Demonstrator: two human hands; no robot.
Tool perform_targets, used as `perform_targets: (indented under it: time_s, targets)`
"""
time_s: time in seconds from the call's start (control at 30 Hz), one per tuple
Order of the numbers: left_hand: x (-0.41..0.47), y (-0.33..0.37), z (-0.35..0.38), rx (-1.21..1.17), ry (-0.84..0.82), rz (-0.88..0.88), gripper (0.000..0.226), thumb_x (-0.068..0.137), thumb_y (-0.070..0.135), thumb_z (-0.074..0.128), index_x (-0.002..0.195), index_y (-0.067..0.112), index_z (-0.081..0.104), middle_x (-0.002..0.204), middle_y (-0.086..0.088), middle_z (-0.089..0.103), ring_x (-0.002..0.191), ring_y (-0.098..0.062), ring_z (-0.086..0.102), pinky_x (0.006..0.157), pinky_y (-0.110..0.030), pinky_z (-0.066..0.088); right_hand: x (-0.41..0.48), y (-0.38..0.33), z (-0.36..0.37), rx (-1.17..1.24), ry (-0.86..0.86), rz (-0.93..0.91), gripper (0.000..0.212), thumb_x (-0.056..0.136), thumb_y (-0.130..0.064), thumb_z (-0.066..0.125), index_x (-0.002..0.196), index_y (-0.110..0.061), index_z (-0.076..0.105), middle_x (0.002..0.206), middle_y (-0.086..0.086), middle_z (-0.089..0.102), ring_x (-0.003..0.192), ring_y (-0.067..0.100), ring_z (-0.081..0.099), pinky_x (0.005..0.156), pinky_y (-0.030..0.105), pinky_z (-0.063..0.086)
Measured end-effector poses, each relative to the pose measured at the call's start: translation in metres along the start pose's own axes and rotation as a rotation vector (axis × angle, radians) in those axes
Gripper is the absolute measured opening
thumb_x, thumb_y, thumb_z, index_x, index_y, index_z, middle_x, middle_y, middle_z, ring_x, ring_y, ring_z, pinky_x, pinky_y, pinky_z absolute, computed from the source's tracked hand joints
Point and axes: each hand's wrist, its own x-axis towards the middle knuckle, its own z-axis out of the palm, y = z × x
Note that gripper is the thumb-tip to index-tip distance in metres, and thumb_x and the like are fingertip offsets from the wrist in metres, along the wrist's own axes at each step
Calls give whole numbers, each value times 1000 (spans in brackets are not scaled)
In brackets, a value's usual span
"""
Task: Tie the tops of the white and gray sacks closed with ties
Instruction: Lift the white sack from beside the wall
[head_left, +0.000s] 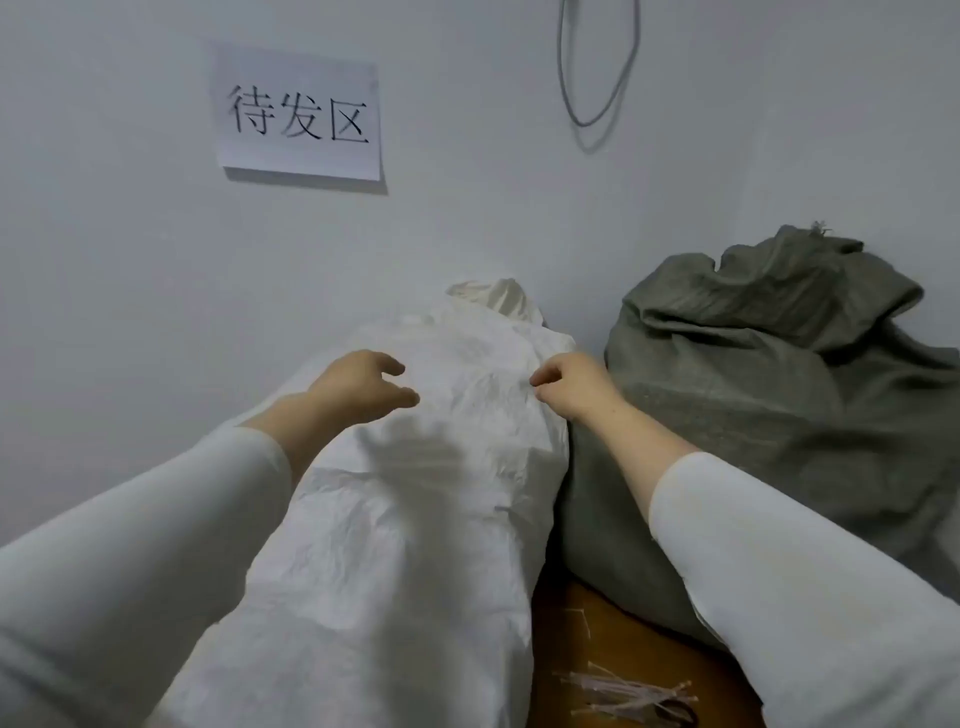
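Note:
A full white woven sack (395, 519) leans against the wall in the middle, its crumpled top (498, 304) at the far end. To its right slumps a gray sack (753, 374) with a loose, folded top. My left hand (358, 387) hovers over the white sack's upper part with fingers loosely curved and nothing in it. At the sack's right edge, my right hand (571, 384) has its fingers curled, touching the white fabric; whether it pinches the cloth is unclear. A bundle of pale plastic ties (623, 693) lies on the brown floor between the sacks.
A white wall stands close behind the sacks, with a paper sign (298, 114) taped on it and a gray cable loop (597, 67) hanging down. A strip of brown floor (582, 623) shows between the sacks at the bottom.

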Motion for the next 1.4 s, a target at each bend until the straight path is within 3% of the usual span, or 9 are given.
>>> perform_targets:
  time_s: [0.17,0.43,0.7,0.77,0.87,1.0,1.07,1.2,1.4]
  targets:
    - [46,-11,15,90,-72,-36,74,72,52,70,137,28,43,134,-7,48,127,-26,42,106,-40,38,39,12,13,-70,7,35,28,88,-11,51,111,-15,65,118,5,64,107,25,59,94,38,49]
    - [130,-3,43,329,-173,-93,108,58,74,65,145,42,11,157,-6,7,144,-29,0,117,-50,15,154,54,30,-98,123,38,35,94,-29,45,126,-19,55,137,13,44,116,33,51,97,37,45]
    - [185,5,64,437,-274,-149,127,45,82,63,144,44,-7,157,-1,-11,144,-29,-15,116,-57,7,237,86,49,-124,112,190,64,93,-49,41,136,-2,37,140,21,37,129,38,34,105,43,33]
    - [191,3,70,482,-304,-167,128,44,80,67,142,48,-9,157,0,-9,145,-29,-12,114,-59,11,249,89,55,18,55,258,74,88,-54,46,141,-5,27,144,21,30,129,39,33,104,45,34]
    - [198,-5,78,564,-369,-178,132,32,79,63,139,50,-8,152,5,11,142,-28,19,109,-55,28,263,90,64,225,5,333,89,83,-53,58,144,-4,16,147,20,21,127,41,38,99,44,40]
    - [205,-17,89,584,-424,-181,135,30,80,60,143,44,-5,148,10,23,132,-28,38,105,-49,36,276,96,78,404,-44,383,108,70,-44,76,143,6,14,145,22,34,130,36,39,103,40,41]
    - [205,-19,90,585,-414,-176,130,37,78,62,144,41,-2,147,10,25,131,-27,39,105,-49,36,277,98,86,485,-85,355,97,71,-38,77,142,3,25,141,16,43,126,32,46,103,38,42]
    - [203,-20,90,598,-422,-172,120,52,74,66,146,37,0,149,8,22,134,-27,36,107,-49,33,267,91,94,571,-65,246,40,89,-12,55,128,-2,51,125,8,56,114,29,54,98,36,44]
    - [190,-24,86,570,-402,-182,119,48,75,64,144,38,5,146,11,25,134,-23,36,105,-50,35,258,52,90,833,-58,369,29,89,-6,44,114,-3,58,92,12,63,78,24,58,67,28,44]
